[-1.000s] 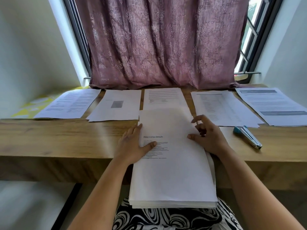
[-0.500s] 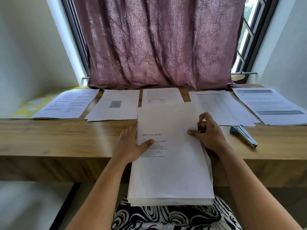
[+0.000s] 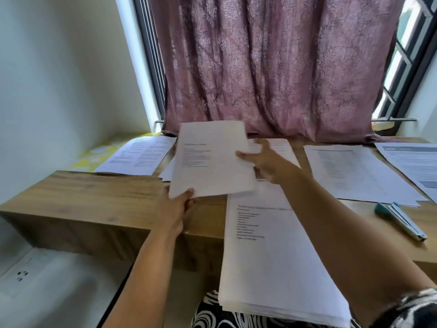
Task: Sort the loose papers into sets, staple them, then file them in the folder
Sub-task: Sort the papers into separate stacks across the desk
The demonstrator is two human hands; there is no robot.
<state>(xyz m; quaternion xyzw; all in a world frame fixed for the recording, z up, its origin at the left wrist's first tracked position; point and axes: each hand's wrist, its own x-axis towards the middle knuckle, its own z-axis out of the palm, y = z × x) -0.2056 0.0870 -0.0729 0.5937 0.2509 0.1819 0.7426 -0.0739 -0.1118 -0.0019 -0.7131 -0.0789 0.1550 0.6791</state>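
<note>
Head view | your left hand (image 3: 173, 208) and right hand (image 3: 264, 162) are pinching 1 white printed sheet (image 3: 212, 159) | light, floppy: you are gripping opposite edges.

surface (image 3: 99, 192): wood-grain finish, matt, smooth, brown with darker streaks. Held sheet (image 3: 212, 162): thin matt white paper, faint grey print, slightly translucent against the light. Paper stack (image 3: 279, 268): same matt white paper, edges layered. Laid-out sheets (image 3: 354, 171): matt printed paper. Stapler (image 3: 402, 221): teal plastic body, glossy, with a shiny metal strip on top. Curtain (image 3: 272, 67): mauve woven cloth, soft folds, pale printed motif, matt. Window frame (image 3: 151, 55): dark metal, smooth. Wall (image 3: 59, 79): white paint, matt. Garment (image 3: 212, 316): black-and-white swirl-print cloth.
</note>
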